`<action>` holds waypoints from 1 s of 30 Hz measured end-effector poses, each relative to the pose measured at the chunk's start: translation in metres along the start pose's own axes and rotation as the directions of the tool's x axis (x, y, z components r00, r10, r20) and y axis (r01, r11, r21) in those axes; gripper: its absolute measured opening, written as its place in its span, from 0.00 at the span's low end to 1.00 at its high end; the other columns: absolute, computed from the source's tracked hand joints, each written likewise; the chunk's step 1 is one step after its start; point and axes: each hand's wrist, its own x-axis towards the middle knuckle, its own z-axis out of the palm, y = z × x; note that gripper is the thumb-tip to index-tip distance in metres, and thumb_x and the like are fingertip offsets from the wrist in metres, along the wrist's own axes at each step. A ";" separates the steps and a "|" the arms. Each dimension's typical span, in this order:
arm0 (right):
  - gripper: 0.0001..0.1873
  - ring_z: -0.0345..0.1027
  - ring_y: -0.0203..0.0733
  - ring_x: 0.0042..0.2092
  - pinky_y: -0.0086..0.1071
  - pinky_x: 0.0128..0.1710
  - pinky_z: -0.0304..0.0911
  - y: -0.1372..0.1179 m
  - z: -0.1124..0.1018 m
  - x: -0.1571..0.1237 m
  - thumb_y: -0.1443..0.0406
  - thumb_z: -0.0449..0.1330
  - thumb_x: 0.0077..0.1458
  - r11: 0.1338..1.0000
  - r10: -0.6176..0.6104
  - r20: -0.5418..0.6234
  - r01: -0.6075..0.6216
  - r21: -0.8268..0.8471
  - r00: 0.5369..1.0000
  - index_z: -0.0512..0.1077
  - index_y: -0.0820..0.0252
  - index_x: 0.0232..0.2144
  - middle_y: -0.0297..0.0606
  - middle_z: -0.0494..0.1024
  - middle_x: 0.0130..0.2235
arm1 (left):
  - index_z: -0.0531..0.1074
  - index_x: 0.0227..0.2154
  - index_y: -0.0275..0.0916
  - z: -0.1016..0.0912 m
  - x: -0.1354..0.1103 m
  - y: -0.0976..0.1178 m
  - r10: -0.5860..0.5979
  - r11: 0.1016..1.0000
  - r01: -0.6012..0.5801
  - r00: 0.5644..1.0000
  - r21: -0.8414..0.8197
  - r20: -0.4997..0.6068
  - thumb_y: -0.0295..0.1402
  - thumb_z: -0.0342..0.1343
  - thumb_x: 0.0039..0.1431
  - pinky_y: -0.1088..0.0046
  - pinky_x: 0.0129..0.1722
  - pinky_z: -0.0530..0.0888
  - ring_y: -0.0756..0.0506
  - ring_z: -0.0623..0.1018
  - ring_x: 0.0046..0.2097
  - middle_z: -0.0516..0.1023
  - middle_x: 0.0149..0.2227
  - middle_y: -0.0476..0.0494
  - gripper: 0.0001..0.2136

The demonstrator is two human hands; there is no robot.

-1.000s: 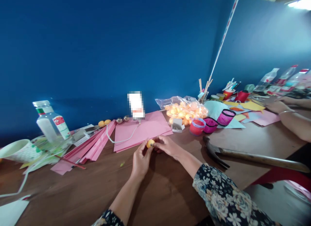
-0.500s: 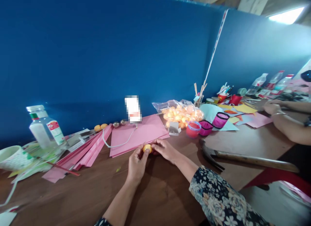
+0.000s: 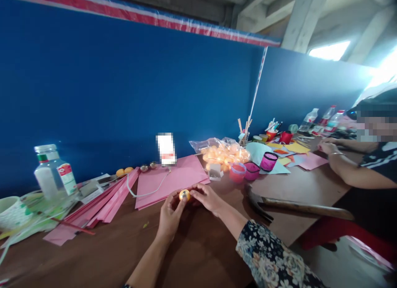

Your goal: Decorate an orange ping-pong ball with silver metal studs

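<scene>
Orange ball (image 3: 181, 194), smooth, round and silver-spotted, is pinched between 2 hands (image 3: 169, 218) (image 3: 210, 199), fingers curled nearly closed.

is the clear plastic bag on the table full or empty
Not empty: orange balls show through most of the clear plastic bag; only its left end looks slack, with none visible.

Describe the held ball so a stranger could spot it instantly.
On the brown table, find the pink paper stack. Just nearer, the left hand and right hand meet at a yellow-orange ball. Unlike the bagged balls, it's held and shows a silvery spot.
</scene>
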 end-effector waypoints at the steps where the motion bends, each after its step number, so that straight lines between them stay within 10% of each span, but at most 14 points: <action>1: 0.16 0.66 0.37 0.34 0.28 0.32 0.61 -0.003 -0.009 0.001 0.56 0.48 0.53 0.987 -0.008 -0.027 0.003 -0.162 1.000 0.67 0.59 0.38 0.36 0.72 0.34 | 0.65 0.44 0.37 -0.001 0.000 -0.001 -0.009 1.000 0.009 1.000 0.004 0.005 0.39 0.55 0.47 0.67 0.43 0.69 0.44 0.73 0.43 0.74 0.41 0.41 0.20; 4: 0.14 0.65 0.36 0.36 0.26 0.35 0.57 -0.015 -0.047 0.011 0.61 0.45 0.55 0.687 -0.047 -0.187 -0.105 -0.719 0.981 0.68 0.59 0.35 0.36 0.73 0.35 | 0.65 0.47 0.37 -0.002 0.000 -0.004 -0.031 0.999 0.032 0.999 0.038 -0.017 0.40 0.55 0.47 0.69 0.43 0.69 0.46 0.74 0.41 0.74 0.41 0.42 0.23; 12: 0.08 0.66 0.41 0.32 0.28 0.31 0.53 -0.025 -0.096 0.041 0.68 0.53 0.46 0.370 0.128 -0.280 -0.307 -0.877 0.952 0.72 0.62 0.22 0.40 0.74 0.27 | 0.65 0.43 0.35 -0.001 -0.002 0.002 -0.015 0.996 0.022 0.997 0.090 -0.080 0.40 0.57 0.43 0.68 0.38 0.71 0.46 0.75 0.36 0.74 0.39 0.40 0.23; 30: 0.09 0.68 0.47 0.38 0.32 0.34 0.57 -0.014 -0.085 0.058 0.70 0.52 0.47 0.193 0.217 -0.216 -0.258 -0.947 0.952 0.73 0.65 0.28 0.49 0.75 0.36 | 0.67 0.46 0.37 -0.002 0.000 -0.005 -0.012 0.999 0.014 0.999 0.052 -0.053 0.38 0.57 0.42 0.68 0.41 0.70 0.45 0.75 0.39 0.75 0.42 0.41 0.25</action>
